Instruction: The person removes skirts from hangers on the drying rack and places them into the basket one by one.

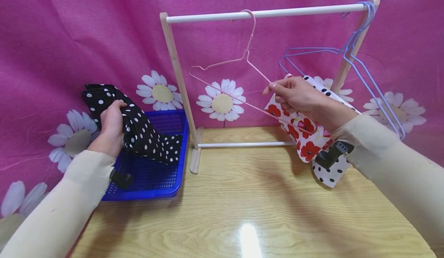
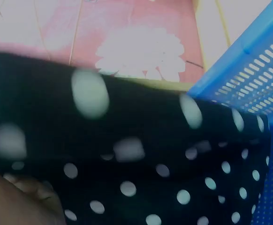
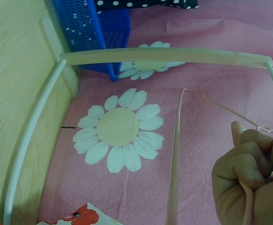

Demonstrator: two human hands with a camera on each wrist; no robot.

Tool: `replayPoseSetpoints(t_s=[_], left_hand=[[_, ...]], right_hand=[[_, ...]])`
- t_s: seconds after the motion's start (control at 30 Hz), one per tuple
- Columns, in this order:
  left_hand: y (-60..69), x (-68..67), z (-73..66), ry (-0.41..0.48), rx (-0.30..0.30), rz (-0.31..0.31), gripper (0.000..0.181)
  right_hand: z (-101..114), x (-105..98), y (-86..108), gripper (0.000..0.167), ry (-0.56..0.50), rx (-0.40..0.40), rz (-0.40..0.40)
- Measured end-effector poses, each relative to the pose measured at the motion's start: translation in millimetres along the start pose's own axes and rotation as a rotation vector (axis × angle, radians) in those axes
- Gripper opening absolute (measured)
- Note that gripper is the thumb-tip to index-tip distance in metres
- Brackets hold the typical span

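Note:
My left hand (image 1: 112, 125) grips a folded black cloth with white dots (image 1: 138, 129), whose lower end hangs into the blue basket (image 1: 182, 165). In the left wrist view the dotted cloth (image 2: 127, 183) fills most of the picture, with part of the left hand (image 2: 21, 201) at the lower left. A pink hanger (image 1: 222, 62) hangs by its hook from the rack's white top bar (image 1: 270, 12). My right hand (image 1: 295, 94) pinches the hanger's right shoulder. In the right wrist view the fingers of the right hand (image 3: 244, 173) are curled around the hanger wire.
Blue-purple hangers (image 1: 360, 38) hang at the rack's right end. Below them are a red-flowered cloth (image 1: 308, 150) and a white cloth with black dots (image 1: 327, 177). The rack's left wooden post (image 1: 178, 73) stands beside the basket on the wooden table (image 1: 225, 204).

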State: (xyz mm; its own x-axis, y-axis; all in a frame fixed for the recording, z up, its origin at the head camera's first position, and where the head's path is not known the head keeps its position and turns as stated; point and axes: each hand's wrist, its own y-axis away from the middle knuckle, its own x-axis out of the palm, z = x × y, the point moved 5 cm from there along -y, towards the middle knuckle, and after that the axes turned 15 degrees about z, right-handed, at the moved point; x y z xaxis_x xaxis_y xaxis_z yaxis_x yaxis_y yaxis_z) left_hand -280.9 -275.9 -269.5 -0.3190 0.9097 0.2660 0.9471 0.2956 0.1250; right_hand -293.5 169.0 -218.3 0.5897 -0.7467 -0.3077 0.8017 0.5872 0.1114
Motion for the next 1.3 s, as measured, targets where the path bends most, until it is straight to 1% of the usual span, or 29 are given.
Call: replayPoseSetpoints(t_s=[0.07, 0.13, 0.17, 0.27, 0.33, 0.37, 0.47, 0.5, 0.57, 0.67, 0.77, 0.87, 1.0, 1.13, 1.3], left_hand=[[-0.5, -0.7, 1.9, -0.141, -0.006, -0.066, 0.017], [-1.5, 0.3, 4.3, -0.258, -0.027, -0.108, 0.014], [-2.0, 1.6, 5.9, -0.283, -0.034, -0.116, 0.013], [-4.7, 7.1, 11.0, -0.326, -0.021, -0.136, 0.013], [-6.9, 10.6, 16.5, -0.308, 0.000, -0.151, 0.013], [-8.2, 12.3, 20.0, -0.276, 0.008, -0.156, 0.012], [-12.9, 16.2, 33.4, -0.127, 0.017, -0.155, 0.012], [-14.5, 16.9, 38.3, -0.064, 0.015, -0.156, 0.012], [-17.8, 17.1, 47.1, 0.039, -0.004, -0.156, 0.014], [-23.6, 15.7, 55.2, 0.098, -0.025, -0.144, 0.017], [-29.1, 15.1, 59.8, 0.159, -0.066, -0.101, 0.015], [-34.8, 15.5, 63.3, 0.188, -0.123, -0.056, 0.013], [-42.5, 15.2, 67.1, 0.166, -0.180, -0.039, 0.013], [-48.9, 14.0, 71.0, 0.166, -0.194, -0.043, 0.013], [-56.2, 11.1, 79.0, 0.190, -0.191, -0.053, 0.011]], right_hand=[[0, 0, 0.2, 0.033, -0.014, 0.001, 0.002], [-1, 0, 0.5, 0.033, -0.023, 0.002, 0.004], [-1, 0, 0.9, 0.032, -0.024, 0.003, 0.003], [-1, 0, 2.2, 0.032, -0.018, 0.006, 0.000], [-1, -1, 3.0, 0.032, -0.011, 0.011, -0.006], [-1, -1, 3.4, 0.032, -0.007, 0.012, -0.009], [-2, -1, 3.7, 0.031, -0.002, 0.017, -0.015], [-2, -1, 3.8, 0.031, -0.003, 0.018, -0.015], [-2, -1, 3.8, 0.030, -0.001, 0.020, -0.012], [-2, -1, 3.6, 0.029, 0.002, 0.021, -0.006], [-2, 0, 3.0, 0.029, 0.003, 0.020, -0.005], [-1, 0, 2.4, 0.028, 0.017, 0.019, -0.010], [2, 1, 1.0, 0.028, 0.047, 0.023, -0.028], [4, 5, -2.4, 0.029, 0.042, 0.023, -0.028], [5, 11, -7.7, 0.028, 0.013, 0.008, -0.007]])
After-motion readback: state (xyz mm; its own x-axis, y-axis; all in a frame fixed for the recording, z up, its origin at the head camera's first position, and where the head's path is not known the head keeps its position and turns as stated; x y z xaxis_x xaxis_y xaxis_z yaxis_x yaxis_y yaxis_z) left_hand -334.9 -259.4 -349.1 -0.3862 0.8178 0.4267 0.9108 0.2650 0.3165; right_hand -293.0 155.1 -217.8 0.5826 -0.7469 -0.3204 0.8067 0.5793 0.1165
